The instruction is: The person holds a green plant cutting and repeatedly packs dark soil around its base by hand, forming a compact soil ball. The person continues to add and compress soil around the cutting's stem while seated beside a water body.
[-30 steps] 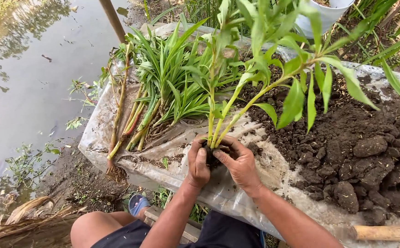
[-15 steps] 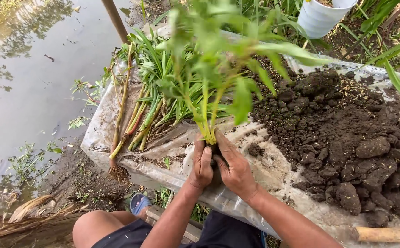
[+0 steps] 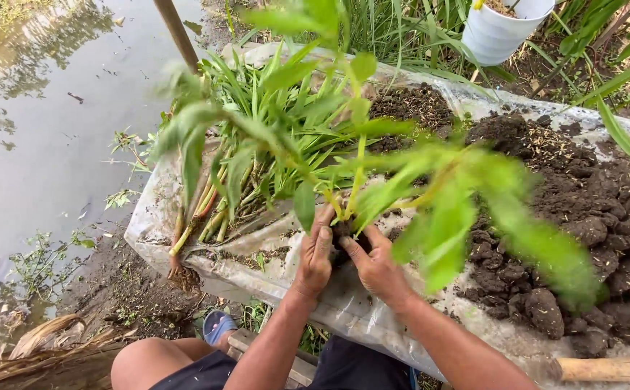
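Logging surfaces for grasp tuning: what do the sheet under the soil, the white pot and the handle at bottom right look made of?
Sheet: looks like thin plastic film, translucent, glossy, wrinkled, soil-smeared.
White pot: probably moulded plastic, smooth, even white wall.
Handle: looks like wood, tan, matte, round; its head is out of view.

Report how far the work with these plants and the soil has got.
Done: nothing looks finished. In hand: the left hand and right hand press a dark soil clump around the base of one leafy plant. Left: a bundle of bare-rooted plants lies on the plastic sheet, and the soil heap is large.
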